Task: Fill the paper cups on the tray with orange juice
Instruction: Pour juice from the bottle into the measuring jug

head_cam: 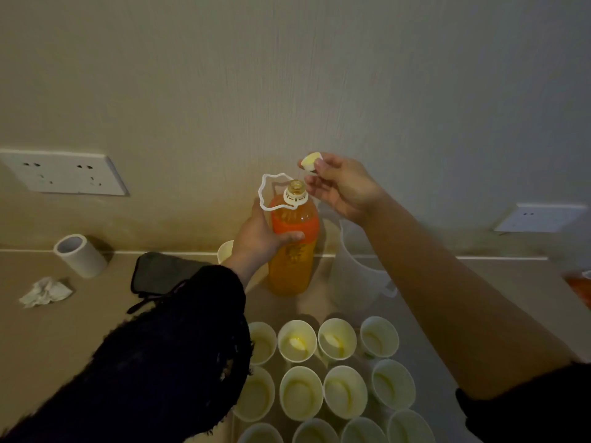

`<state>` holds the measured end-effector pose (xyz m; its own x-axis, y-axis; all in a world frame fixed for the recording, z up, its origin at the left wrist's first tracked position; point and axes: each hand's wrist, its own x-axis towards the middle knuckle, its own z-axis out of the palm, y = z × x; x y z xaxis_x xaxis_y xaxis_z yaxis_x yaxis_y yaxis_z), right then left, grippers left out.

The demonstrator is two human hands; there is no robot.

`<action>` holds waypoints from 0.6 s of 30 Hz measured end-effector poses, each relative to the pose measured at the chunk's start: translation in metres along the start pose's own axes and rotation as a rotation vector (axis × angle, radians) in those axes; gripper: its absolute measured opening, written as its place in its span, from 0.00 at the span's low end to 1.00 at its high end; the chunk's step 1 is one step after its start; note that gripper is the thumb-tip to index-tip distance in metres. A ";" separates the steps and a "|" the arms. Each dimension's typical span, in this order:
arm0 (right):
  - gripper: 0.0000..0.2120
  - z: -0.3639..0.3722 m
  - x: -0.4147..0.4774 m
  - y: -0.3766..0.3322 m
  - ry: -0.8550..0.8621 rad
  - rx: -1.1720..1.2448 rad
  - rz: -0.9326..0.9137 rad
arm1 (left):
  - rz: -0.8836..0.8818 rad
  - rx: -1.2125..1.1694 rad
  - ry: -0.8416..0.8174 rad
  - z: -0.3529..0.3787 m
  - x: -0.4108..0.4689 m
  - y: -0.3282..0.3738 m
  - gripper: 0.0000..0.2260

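Your left hand (262, 241) grips the orange juice bottle (292, 266) around its upper body, fingers wrapped across the front and the thumb behind. The bottle stands upright on the counter (64, 330), and its mouth is uncovered. A white loop handle (265, 190) hangs from the bottle's neck collar and arches up on the left side, just above your left hand.

Your right hand (342, 187) is raised just to the right of the bottle's mouth and slightly above it. Its thumb and fingertips pinch the small pale cap (309, 162), held clear of the bottle.

Nearer to you, below both forearms, paper cups (297, 340) stand upright in close rows. Their insides look pale yellow, and two in the far row show a little yellow liquid at the bottom. The light is too dim to tell how full the others are. One more cup (225, 251) peeks out behind your left wrist.

A translucent jug (355, 266) stands just right of the bottle, partly behind your right forearm. To the left on the counter lie a dark pouch (163, 273), a crumpled tissue (46, 292) and a roll of tape (80, 255) on its side by the wall. White wall sockets sit at the left (64, 172) and at the right (540, 217).
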<state>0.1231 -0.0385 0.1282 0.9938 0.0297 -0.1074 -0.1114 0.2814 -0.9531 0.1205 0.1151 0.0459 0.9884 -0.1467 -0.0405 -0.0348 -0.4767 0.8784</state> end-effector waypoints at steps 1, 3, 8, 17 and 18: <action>0.09 0.000 -0.005 0.002 -0.028 0.052 0.017 | -0.014 -0.071 0.016 -0.002 -0.003 0.002 0.42; 0.12 0.001 -0.015 0.006 -0.095 0.106 0.030 | -0.033 -0.160 0.077 -0.007 -0.008 0.007 0.45; 0.11 -0.008 -0.031 0.021 -0.303 0.006 0.106 | 0.180 -0.225 0.376 -0.023 -0.031 0.026 0.36; 0.17 -0.014 -0.037 0.035 -0.642 0.063 0.174 | 0.244 -0.245 0.178 -0.029 -0.054 0.056 0.30; 0.17 -0.014 -0.037 0.036 -0.653 0.062 0.175 | 0.238 -0.254 0.167 -0.029 -0.055 0.057 0.31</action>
<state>0.0820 -0.0432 0.0940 0.7607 0.6473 -0.0472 -0.2897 0.2735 -0.9172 0.0683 0.1214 0.1119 0.9683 -0.0738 0.2386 -0.2490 -0.2138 0.9446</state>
